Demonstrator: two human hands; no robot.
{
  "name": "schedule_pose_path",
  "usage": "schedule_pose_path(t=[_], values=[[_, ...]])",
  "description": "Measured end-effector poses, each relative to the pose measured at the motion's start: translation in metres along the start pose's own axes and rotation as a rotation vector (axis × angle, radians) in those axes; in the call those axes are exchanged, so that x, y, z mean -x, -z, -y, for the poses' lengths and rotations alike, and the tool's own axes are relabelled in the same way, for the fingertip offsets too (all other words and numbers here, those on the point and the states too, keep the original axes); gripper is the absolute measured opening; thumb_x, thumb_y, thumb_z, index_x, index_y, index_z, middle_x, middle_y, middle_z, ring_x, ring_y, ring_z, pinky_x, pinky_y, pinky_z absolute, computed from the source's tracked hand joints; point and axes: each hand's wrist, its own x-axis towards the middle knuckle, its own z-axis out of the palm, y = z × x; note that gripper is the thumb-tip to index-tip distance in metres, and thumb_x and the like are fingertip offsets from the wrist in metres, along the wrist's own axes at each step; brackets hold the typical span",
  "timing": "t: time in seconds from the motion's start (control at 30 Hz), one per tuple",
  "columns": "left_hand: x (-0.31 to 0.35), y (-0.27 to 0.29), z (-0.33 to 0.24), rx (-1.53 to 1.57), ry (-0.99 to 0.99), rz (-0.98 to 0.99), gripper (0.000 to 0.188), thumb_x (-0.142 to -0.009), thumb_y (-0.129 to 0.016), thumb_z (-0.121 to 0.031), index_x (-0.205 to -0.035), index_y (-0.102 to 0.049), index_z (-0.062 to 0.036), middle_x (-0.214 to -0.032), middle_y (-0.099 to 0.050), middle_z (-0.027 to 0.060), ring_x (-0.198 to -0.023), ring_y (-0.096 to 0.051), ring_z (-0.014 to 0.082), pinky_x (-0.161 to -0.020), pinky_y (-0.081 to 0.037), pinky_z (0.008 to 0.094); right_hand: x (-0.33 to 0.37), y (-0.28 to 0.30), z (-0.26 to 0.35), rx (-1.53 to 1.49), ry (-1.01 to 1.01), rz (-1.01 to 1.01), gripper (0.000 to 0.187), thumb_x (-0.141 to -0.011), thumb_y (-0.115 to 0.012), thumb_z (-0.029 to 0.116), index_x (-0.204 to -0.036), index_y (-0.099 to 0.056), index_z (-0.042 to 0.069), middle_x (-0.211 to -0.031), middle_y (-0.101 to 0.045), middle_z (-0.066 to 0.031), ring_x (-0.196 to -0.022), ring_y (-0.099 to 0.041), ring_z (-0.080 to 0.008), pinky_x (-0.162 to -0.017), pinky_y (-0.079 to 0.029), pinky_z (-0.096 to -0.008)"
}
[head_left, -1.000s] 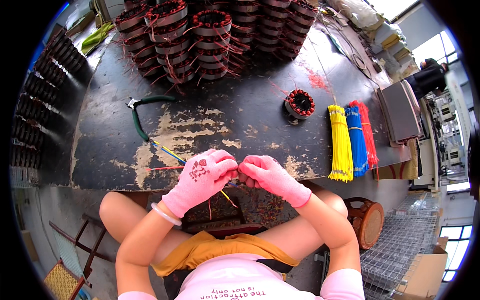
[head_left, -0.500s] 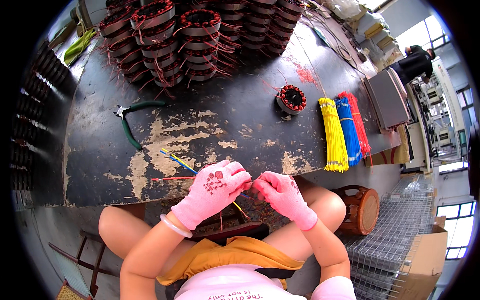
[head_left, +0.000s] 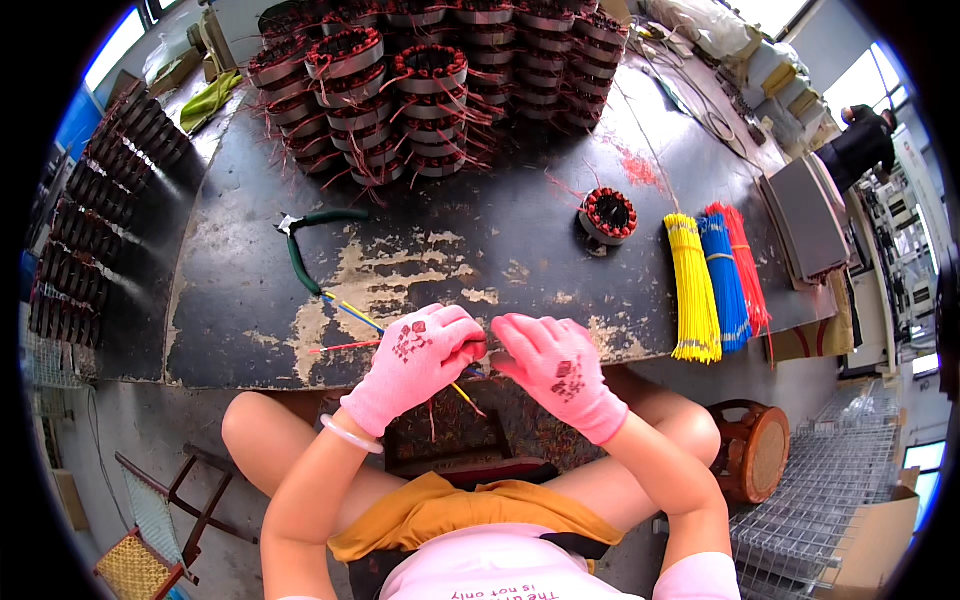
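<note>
Both my hands wear pink knitted gloves with a dark print and meet over the table's near edge. My left hand (head_left: 415, 362) is closed around a few thin wires: a yellow wire (head_left: 352, 310) and a blue one lie together, and a red wire (head_left: 345, 347) sticks out to the left. Their other ends show below the hand, the yellow one (head_left: 466, 399) most plainly. My right hand (head_left: 560, 378) is just right of the left fingertips, its fingers stretched and the thumb apart. Nothing shows between them. The exact pinch point of the left fingers is hidden.
Green-handled cutters (head_left: 303, 250) lie at left on the worn black table (head_left: 240, 330). A single wound stator coil (head_left: 608, 216) sits right of centre, near yellow (head_left: 692, 290), blue and red wire bundles. Stacked stators (head_left: 430, 110) stand behind. A wooden stool (head_left: 745, 450) is at right.
My right hand has opened from its pinch near the left fingertips, with its fingers stretched out. The left hand keeps hold of the wires. The whole view has shifted slightly.
</note>
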Motion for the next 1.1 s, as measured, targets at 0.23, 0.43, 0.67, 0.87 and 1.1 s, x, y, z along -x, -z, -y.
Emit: schedule_pose_path(t=[0.23,0.43,0.67,0.87,1.1], values=[[0.000,0.000,-0.001,-0.023,-0.008,0.011,0.009,-0.087,-0.072,-0.019,-0.093,-0.069,-0.0121,-0.095,-0.067,0.0014,-0.092,-0.066,0.0235,-0.076,-0.056,0.0360,-0.007,-0.017,-0.012,-0.176,-0.007,0.079,0.025,-0.086,-0.077,0.023,-0.106,-0.067,0.010,-0.096,-0.069,-0.0029,-0.079,-0.066,-0.0184,-0.070,-0.052,-0.0336],[0.001,-0.002,0.000,0.011,-0.008,0.009,0.009,-0.086,-0.071,-0.015,-0.093,-0.069,-0.0121,-0.093,-0.066,0.0016,-0.090,-0.066,0.0241,-0.075,-0.055,0.0371,-0.010,0.008,-0.014,-1.368,-0.911,0.657,0.025,-0.103,-0.055,0.026,-0.102,-0.067,0.005,-0.084,-0.069,-0.0011,-0.070,-0.060,-0.0086,-0.064,-0.049,-0.0249],[0.000,-0.003,-0.002,0.011,0.006,-0.008,0.010,-0.083,-0.072,-0.010,-0.093,-0.069,-0.0107,-0.095,-0.068,0.0021,-0.086,-0.065,0.0257,-0.074,-0.055,0.0381,-0.011,0.001,-0.017,-0.273,-0.001,0.176,0.017,-0.087,-0.074,0.019,-0.101,-0.069,0.009,-0.081,-0.065,-0.0068,-0.077,-0.065,-0.0306,-0.068,-0.051,-0.0389],[-0.002,-0.004,-0.003,0.015,-0.017,-0.009,0.008,-0.085,-0.071,-0.014,-0.091,-0.067,-0.0121,-0.092,-0.066,0.0012,-0.086,-0.065,0.0241,-0.074,-0.055,0.0374,-0.010,-0.006,-0.020,-1.535,-1.079,0.584,0.016,-0.094,-0.069,0.022,-0.097,-0.070,0.007,-0.080,-0.068,-0.0038,-0.065,-0.060,-0.0101,-0.061,-0.047,-0.0266],[-0.001,-0.005,-0.005,0.033,0.023,-0.040,0.007,-0.084,-0.071,-0.010,-0.090,-0.068,-0.0110,-0.090,-0.067,0.0027,-0.083,-0.064,0.0262,-0.072,-0.054,0.0392,-0.005,-0.007,-0.006,-0.070,-0.026,-0.068,0.026,-0.079,-0.081,0.021,-0.102,-0.069,0.013,-0.087,-0.068,-0.0034,-0.069,-0.065,-0.0213,-0.065,-0.052,-0.0354]])
